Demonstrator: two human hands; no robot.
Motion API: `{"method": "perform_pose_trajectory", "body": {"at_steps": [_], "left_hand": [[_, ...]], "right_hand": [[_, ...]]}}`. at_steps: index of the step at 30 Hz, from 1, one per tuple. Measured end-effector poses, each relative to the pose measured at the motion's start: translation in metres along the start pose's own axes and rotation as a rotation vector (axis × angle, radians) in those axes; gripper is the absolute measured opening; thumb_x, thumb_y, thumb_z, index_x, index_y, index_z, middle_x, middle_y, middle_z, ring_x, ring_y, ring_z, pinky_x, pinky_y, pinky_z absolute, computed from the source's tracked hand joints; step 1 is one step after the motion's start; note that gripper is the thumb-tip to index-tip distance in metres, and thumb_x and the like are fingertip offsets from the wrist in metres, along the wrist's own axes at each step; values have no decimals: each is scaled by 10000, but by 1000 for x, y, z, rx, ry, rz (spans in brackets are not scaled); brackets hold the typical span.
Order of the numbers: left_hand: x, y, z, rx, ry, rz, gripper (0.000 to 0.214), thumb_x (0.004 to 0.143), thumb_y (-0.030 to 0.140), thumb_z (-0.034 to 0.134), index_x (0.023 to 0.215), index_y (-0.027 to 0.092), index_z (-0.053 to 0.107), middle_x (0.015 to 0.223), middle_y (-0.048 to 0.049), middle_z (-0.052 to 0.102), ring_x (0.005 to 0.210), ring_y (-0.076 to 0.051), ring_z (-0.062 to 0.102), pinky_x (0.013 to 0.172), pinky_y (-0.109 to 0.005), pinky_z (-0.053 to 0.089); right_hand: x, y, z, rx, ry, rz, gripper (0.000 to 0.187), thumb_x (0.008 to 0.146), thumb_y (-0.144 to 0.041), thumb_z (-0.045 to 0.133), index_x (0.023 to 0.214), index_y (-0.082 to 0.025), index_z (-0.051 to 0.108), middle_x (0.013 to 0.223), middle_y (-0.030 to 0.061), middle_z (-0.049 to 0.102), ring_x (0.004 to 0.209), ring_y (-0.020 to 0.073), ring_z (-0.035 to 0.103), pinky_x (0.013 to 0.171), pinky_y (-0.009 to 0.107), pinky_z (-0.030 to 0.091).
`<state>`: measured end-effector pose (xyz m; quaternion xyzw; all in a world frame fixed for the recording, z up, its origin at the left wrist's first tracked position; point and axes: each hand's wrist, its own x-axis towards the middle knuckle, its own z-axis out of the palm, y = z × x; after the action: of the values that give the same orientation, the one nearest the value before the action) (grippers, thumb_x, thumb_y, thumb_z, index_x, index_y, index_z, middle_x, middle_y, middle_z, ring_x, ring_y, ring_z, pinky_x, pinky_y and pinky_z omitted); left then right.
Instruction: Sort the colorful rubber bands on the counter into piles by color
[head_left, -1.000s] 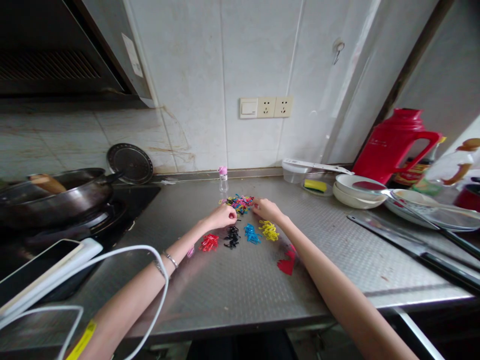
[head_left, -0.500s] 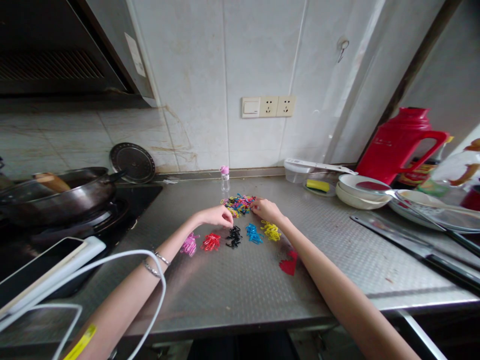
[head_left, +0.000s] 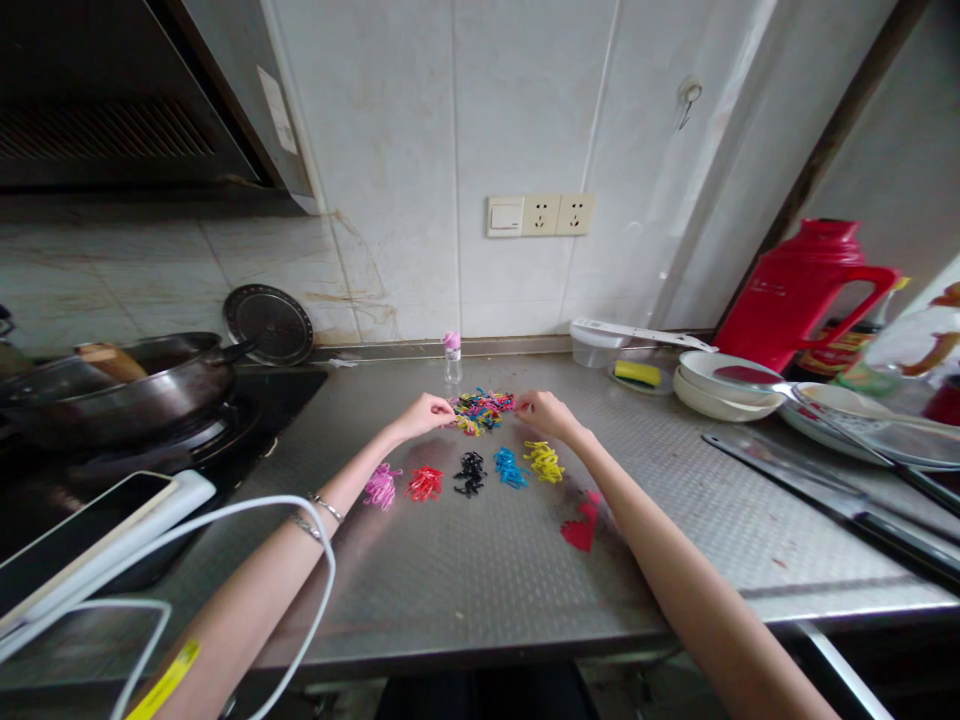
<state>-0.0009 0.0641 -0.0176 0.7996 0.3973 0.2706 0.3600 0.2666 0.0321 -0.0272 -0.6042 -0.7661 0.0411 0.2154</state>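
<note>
A mixed heap of small, thin, looped coloured pieces (head_left: 482,408) lies on the metal counter; their exact kind is too small to tell. At its left edge my left hand (head_left: 426,414) is closed, thumb and fingertips pinched together. On the opposite side my right hand (head_left: 546,412) is also pinched, close to the heap's right edge. Whatever either pinch holds is too small to make out. Nearer me lie single-colour piles: pink pieces (head_left: 383,486), red pieces (head_left: 425,484), black pieces (head_left: 472,474), blue pieces (head_left: 511,468) and yellow pieces (head_left: 544,461).
Behind the heap stands a small pink-capped bottle (head_left: 452,358). A red scrap (head_left: 579,530) lies beside my right forearm. Bowls (head_left: 724,390), a knife (head_left: 780,476) and a red thermos (head_left: 799,290) are at right. A pan (head_left: 157,385) sits on the stove; a white cable (head_left: 327,560) crosses my left forearm.
My left hand has moved from above the black pile up and left to the mixed heap's left edge. My right hand has shifted slightly right, staying by the heap.
</note>
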Motion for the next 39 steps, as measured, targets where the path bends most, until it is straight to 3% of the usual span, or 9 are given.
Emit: {"method": "perform_pose_trajectory", "body": {"at_steps": [4,8,11,15,23,30,39], "left_hand": [[2,-7,-1,25,67,-9,213,668,287,592,717,92,660,684,-70,660,613,-130,572,591,-228,418],[2,-11,3,106,61,3,203,676,268,575,721,91,663,692,-69,664,614,-131,569,584,-224,410],[0,-10,6,199,39,18,211,683,270,569,739,94,671,672,-55,657,602,-125,550,572,-217,391],[-3,-5,9,298,21,42,220,693,261,554,755,93,681,655,-51,645,588,-117,519,558,-211,362],[-5,0,18,348,-51,80,238,708,245,525,818,119,694,608,-11,611,525,-88,460,527,-193,322],[-5,2,29,363,-36,97,226,738,210,498,833,125,684,686,-19,639,563,-86,481,569,-188,345],[-6,8,25,266,-47,120,238,748,274,522,809,98,671,708,-43,640,595,-99,494,578,-201,356]], "right_hand": [[4,3,-11,180,-95,-70,184,700,-275,541,736,-144,665,663,14,633,624,108,539,569,184,369],[1,-4,-26,350,-364,-151,201,658,-275,561,731,-123,671,625,0,624,565,93,515,520,177,381],[-4,-11,-32,387,-564,-174,209,644,-261,559,754,-126,676,599,-3,613,509,79,494,454,163,367],[-8,-18,-32,365,-683,-170,211,618,-200,555,774,-133,679,618,2,622,506,75,500,435,149,371],[-5,-16,-29,419,-592,-141,248,621,-177,480,788,-136,659,595,-13,591,499,72,495,438,149,381],[-2,-12,-19,439,-516,-133,226,612,-190,469,739,-130,647,575,-18,575,488,74,490,438,153,381],[-4,-14,-21,383,-409,-111,246,632,-153,448,760,-120,655,592,-6,591,528,91,524,477,156,390]]}}
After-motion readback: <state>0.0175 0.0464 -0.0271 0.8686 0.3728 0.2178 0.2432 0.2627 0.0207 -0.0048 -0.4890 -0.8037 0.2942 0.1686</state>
